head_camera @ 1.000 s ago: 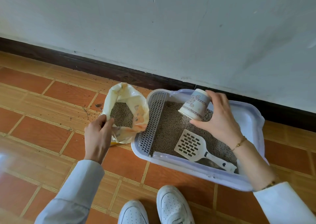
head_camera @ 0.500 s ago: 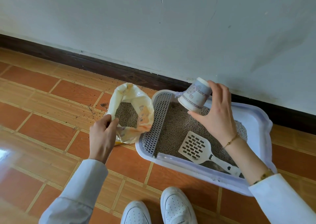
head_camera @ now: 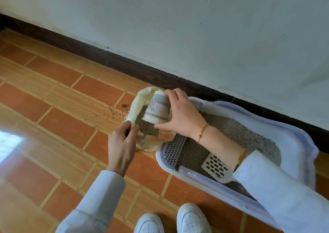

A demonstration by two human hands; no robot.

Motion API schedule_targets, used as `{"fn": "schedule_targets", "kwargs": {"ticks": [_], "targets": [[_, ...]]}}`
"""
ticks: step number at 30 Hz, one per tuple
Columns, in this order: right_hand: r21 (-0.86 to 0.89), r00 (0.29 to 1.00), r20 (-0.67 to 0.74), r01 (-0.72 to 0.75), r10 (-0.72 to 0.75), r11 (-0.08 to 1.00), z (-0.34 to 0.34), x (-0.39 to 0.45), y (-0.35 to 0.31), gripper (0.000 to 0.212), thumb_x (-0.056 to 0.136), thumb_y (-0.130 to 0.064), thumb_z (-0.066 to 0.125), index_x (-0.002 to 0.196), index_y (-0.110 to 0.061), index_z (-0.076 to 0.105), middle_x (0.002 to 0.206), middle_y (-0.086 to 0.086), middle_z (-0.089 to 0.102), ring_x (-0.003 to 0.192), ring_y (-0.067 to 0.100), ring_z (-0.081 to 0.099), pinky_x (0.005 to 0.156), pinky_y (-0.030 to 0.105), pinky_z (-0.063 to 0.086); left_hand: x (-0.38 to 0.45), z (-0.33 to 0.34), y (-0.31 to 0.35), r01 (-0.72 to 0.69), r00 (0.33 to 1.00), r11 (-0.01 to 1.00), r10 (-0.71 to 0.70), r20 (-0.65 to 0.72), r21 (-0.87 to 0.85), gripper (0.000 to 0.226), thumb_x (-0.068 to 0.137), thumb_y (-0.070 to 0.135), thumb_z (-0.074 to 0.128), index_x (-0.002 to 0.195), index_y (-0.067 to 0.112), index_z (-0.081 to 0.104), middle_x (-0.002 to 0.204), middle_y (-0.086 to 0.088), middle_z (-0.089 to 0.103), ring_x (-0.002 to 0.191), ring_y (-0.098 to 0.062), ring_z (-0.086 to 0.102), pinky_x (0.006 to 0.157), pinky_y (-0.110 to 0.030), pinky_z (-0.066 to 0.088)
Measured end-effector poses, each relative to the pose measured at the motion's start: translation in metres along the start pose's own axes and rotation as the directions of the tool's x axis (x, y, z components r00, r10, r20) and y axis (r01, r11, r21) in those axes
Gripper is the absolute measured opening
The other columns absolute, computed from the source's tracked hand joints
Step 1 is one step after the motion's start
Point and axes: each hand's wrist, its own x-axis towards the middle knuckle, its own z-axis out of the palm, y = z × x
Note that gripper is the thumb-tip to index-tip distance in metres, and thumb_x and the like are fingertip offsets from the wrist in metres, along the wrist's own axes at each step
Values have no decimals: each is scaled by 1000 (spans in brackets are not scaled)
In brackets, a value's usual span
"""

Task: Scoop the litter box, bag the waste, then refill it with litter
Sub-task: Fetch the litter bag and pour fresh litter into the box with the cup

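The right hand [head_camera: 179,115] holds a paper cup [head_camera: 157,109], with the fingers curled over its top side and the thumb under it. The cup is tilted, its mouth down, and it is inside the open top of the yellow bag [head_camera: 142,99], touching the litter [head_camera: 146,127] there. The left hand [head_camera: 122,143] pinches the near edge of the bag between thumb and fingers and keeps it open. The bag stands on the floor [head_camera: 62,126], just beside the left end of the litter box [head_camera: 195,181]. The box lies near the wall [head_camera: 195,28] and has grey litter in it. A grid plate [head_camera: 173,149] leans at its left end. The white scoop [head_camera: 216,168] lies on the litter at the near edge of the box, partly under the right sleeve [head_camera: 277,188]. Some grains are spread on the floor left of the bag. Two white shoes [head_camera: 192,218] are at the bottom.
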Motion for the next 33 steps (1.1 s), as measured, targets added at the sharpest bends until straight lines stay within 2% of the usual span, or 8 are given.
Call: {"fn": "schedule_targets", "kwargs": {"ticks": [4,9,12,17,21,24,30,33], "targets": [[-239,991,42,136,-129,962,34,23,-11,98,60,-55,81,132,-4,37,126,9,44,114,22,44,98,34,42,3,-1,-5,27,999,999,-28,-24,-29,35,83,30,49,65,2,39,49,8,27,49,-11,20,47,-24,17],[-567,983,11,156,-182,809,72,39,-8,88,63,-50,82,125,1,45,111,11,54,100,22,52,88,31,47,15,-3,-14,56,998,998,-56,-36,-25,40,83,32,48,75,-7,51,57,-18,36,52,-17,27,49,-29,21],[-609,984,-56,100,-169,787,89,47,-3,63,67,-36,82,114,-4,55,96,6,60,84,17,56,68,25,50,19,1,-12,47,998,998,-49,-31,-42,35,82,29,48,68,-3,42,54,-4,29,53,-15,22,49,-26,18],[-653,987,35,143,-159,744,103,58,-3,54,67,-38,77,111,-10,62,95,2,63,85,14,58,68,22,46,26,4,-14,44,999,998,-45,-26,-44,33,81,27,49,64,1,35,54,-1,26,52,-14,20,48,-25,17],[-429,960,260,211,-103,879,107,63,-1,71,75,-39,74,128,-4,43,121,13,56,111,26,52,89,33,46,26,4,-14,47,999,997,-48,-16,-60,33,80,27,49,62,5,35,52,2,27,51,-12,20,47,-25,17],[-218,934,357,85,-2,972,97,61,3,78,63,-49,80,119,-8,44,113,10,57,106,25,55,81,36,51,24,4,-14,46,999,997,-46,-3,-56,34,80,28,49,62,2,37,53,1,28,51,-13,21,48,-25,18],[-51,846,515,-132,139,990,56,69,4,82,59,-67,76,112,-8,54,103,4,63,93,19,59,78,34,52,19,-1,-14,54,999,997,-54,2,-63,35,80,29,49,67,-4,46,58,-23,38,54,-17,29,51,-36,24],[92,823,555,-209,124,974,35,66,8,77,58,-65,78,112,-14,58,105,-2,66,98,15,61,85,35,55,17,-3,-10,38,999,998,-38,4,-54,35,82,29,49,66,-1,44,52,-11,34,49,-13,26,49,-31,23]]}}
